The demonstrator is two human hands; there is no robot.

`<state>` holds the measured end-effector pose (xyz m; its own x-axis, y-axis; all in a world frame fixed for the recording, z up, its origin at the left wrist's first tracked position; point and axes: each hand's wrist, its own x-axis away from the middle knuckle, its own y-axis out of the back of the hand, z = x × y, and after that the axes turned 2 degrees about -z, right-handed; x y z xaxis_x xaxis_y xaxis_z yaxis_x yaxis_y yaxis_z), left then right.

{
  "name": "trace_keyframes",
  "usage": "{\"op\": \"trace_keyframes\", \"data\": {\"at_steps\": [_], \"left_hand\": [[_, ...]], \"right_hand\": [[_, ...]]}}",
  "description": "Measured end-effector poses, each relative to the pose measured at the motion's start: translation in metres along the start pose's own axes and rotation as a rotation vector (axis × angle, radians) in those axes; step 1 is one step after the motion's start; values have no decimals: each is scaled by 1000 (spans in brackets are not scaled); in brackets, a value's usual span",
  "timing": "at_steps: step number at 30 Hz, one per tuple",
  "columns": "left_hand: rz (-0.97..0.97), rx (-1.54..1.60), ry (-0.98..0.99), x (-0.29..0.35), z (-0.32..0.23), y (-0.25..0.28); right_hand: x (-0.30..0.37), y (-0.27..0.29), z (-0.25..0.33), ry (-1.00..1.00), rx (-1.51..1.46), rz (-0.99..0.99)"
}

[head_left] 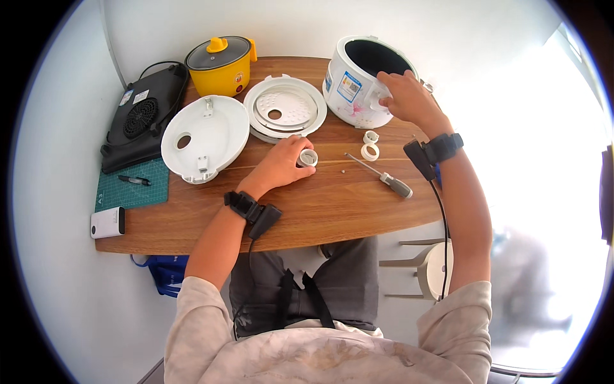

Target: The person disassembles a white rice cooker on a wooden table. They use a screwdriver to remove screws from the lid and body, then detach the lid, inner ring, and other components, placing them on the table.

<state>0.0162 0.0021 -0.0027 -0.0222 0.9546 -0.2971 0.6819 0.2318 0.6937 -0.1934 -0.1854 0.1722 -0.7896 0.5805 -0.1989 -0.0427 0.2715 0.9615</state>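
Observation:
My left hand [283,165] rests low over the table, thumb and fingers curled round a small white round cap [308,158]. At the far right, my right hand [412,97] has its fingers at the rim of a white rice cooker [350,102], the thumb lower on its front wall. The cooker stands upright with its dark inside showing. Between the hands lie a small white cylinder piece [370,137], a white ring [369,152] and a screwdriver [395,184] with a grey handle. A tiny bit [343,171] sits near its tip.
Left of centre lie a white round lid cover [214,131] and a white inner lid part [313,96]. Behind them stands a yellow pot [220,78] with a glass lid. A black fan-vented appliance [128,121], green cutting mat [153,182], pen [134,180] and white power bank [107,223] line the left edge.

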Motion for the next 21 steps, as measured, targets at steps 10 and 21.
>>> {"op": "trace_keyframes", "data": {"at_steps": [10,21], "left_hand": [[-2,-35,-23,2,3,1],[29,-66,22,5,-8,5]], "right_hand": [[26,18,6,-6,-71,95],[111,3,4,-302,-621,-347]]}}
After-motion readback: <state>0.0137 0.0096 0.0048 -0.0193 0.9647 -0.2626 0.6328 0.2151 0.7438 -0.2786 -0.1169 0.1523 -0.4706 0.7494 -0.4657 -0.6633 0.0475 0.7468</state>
